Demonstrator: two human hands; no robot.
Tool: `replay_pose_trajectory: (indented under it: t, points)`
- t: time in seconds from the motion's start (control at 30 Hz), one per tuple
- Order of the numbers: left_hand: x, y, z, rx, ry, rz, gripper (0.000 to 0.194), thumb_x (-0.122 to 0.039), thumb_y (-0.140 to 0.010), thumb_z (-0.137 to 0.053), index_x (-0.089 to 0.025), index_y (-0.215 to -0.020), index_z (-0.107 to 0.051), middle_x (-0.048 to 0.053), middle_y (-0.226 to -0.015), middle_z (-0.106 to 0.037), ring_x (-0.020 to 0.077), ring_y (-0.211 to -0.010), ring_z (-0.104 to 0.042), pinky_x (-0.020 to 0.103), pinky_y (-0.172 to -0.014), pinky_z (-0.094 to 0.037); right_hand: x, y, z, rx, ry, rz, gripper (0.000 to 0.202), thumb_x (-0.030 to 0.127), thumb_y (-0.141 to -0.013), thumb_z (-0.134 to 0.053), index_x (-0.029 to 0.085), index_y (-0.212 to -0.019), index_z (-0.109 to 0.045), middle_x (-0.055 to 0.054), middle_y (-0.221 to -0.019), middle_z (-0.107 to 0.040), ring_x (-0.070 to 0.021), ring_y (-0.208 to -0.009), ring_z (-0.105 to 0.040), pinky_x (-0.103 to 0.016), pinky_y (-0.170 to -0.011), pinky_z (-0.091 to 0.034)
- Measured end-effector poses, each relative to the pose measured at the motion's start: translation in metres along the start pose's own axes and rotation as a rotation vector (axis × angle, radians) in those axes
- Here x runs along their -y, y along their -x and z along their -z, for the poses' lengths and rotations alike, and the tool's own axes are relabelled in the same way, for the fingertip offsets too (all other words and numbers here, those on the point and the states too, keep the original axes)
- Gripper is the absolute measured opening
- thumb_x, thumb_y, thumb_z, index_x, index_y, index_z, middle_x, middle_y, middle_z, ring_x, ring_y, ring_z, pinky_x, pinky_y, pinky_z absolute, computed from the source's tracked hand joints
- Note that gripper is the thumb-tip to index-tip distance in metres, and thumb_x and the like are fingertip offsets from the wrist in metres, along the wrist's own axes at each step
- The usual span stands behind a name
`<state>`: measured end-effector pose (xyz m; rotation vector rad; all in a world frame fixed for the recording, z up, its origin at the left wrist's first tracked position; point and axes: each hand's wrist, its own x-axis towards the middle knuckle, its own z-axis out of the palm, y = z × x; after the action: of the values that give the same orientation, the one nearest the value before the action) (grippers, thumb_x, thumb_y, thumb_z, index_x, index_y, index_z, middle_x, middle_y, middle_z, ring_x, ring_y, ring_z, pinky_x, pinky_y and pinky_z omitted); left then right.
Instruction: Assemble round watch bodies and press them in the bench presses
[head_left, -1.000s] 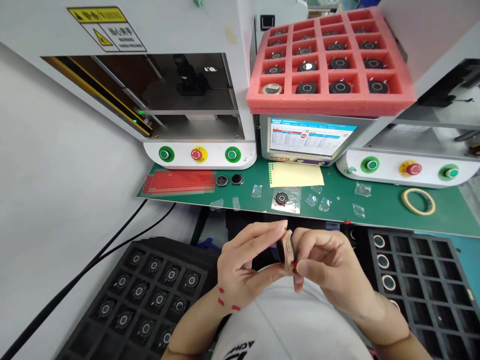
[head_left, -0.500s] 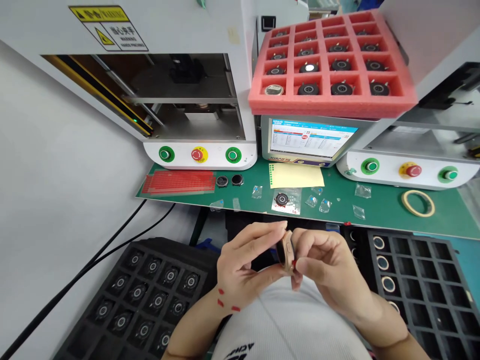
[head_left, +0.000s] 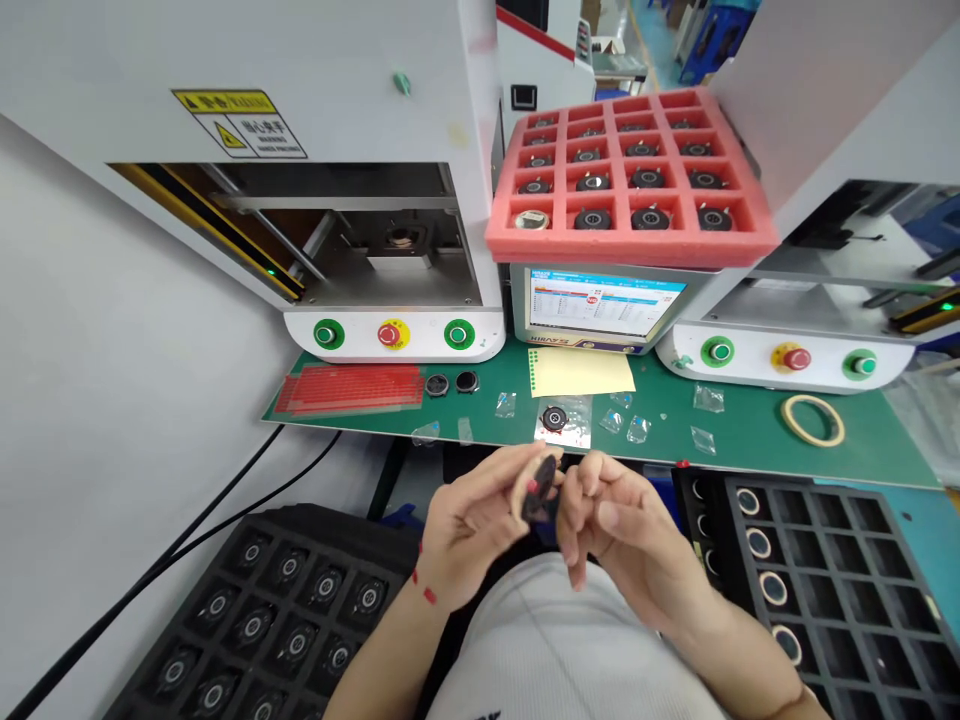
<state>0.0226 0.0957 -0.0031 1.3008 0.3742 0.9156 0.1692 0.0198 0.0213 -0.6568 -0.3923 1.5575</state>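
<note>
1. The left hand's [head_left: 469,530] fingers grip the watch case [head_left: 538,502] at the hand's two o'clock, tilted, presumably baring its dark face.
2. At the case's four o'clock, the right hand's [head_left: 626,515] fingers curl loosely; whether gripping anything, unclear.

left hand [head_left: 466,528] bent in a pinching grip, right hand [head_left: 626,522] loosely curled beside it, forearms [head_left: 731,645] angled inward

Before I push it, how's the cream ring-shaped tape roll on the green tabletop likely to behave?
The cream ring-shaped tape roll lies flat on the green tabletop, so it'll probably slide rather than roll. Its wide open centre suggests it's light for its size. The band holds an even round shape, so likely fairly stiff.
</note>
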Motion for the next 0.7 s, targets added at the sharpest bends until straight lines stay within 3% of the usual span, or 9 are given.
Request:
replay_pose_trajectory:
  t: [0.13, 0.23, 0.43, 0.57, 0.7]
  points:
    - [-0.001, -0.005, -0.005, -0.040, 0.452, 0.309, 0.034, -0.031, -0.097, -0.045, -0.014, -0.115, -0.068, 0.018, -0.105, -0.071, 0.0163, -0.069, -0.069, 0.024, -0.055, -0.057, 0.008, 0.002, 0.012, -0.144, 0.099, 0.207, 0.018, 0.029, -0.081, -0.067, 0.019, -0.074, -0.054, 0.003, -0.065, -0.054, -0.0093, -0.054, -0.054, -0.018, -0.046, -0.050]
    - [0.004, -0.005, -0.013, -0.071, 0.558, 0.413, 0.031, -0.033, -0.096, -0.044, -0.012, -0.099, -0.066, 0.013, -0.092, -0.070, 0.0094, -0.051, -0.059, 0.018, -0.042, -0.046, 0.006, 0.005, 0.017, -0.194, 0.185, 0.283, 0.017, 0.029, -0.083, -0.064, 0.020, -0.072, -0.054, 0.002, -0.064, -0.054, -0.0108, -0.054, -0.052, -0.021, -0.047, -0.048]
    - [0.010, -0.004, -0.024, -0.112, 0.424, 0.370, 0.027, -0.040, -0.091, -0.057, -0.016, -0.081, -0.056, 0.001, -0.075, -0.062, -0.0003, -0.038, -0.033, 0.010, -0.034, -0.028, -0.005, 0.007, 0.022, -0.241, 0.376, 0.429, 0.015, 0.027, -0.085, -0.063, 0.020, -0.074, -0.055, 0.002, -0.063, -0.055, -0.0121, -0.054, -0.053, -0.023, -0.049, -0.044]
    - [0.012, -0.003, -0.027, -0.107, 0.330, 0.295, 0.024, -0.039, -0.091, -0.057, -0.016, -0.084, -0.060, 0.001, -0.078, -0.061, 0.0002, -0.043, -0.034, 0.011, -0.038, -0.030, -0.013, 0.006, 0.025, -0.239, 0.478, 0.516, 0.011, 0.025, -0.087, -0.062, 0.021, -0.078, -0.056, 0.001, -0.068, -0.056, -0.0131, -0.061, -0.055, -0.025, -0.056, -0.046]
    - [0.014, -0.001, -0.032, -0.163, 0.196, 0.218, 0.026, -0.038, -0.093, -0.054, -0.015, -0.083, -0.060, 0.001, -0.077, -0.059, 0.0007, -0.043, -0.035, 0.014, -0.039, -0.033, -0.019, 0.004, 0.024, -0.241, 0.577, 0.532, 0.003, 0.021, -0.088, -0.061, 0.023, -0.087, -0.058, -0.002, -0.084, -0.061, -0.0151, -0.082, -0.059, -0.028, -0.076, -0.050]
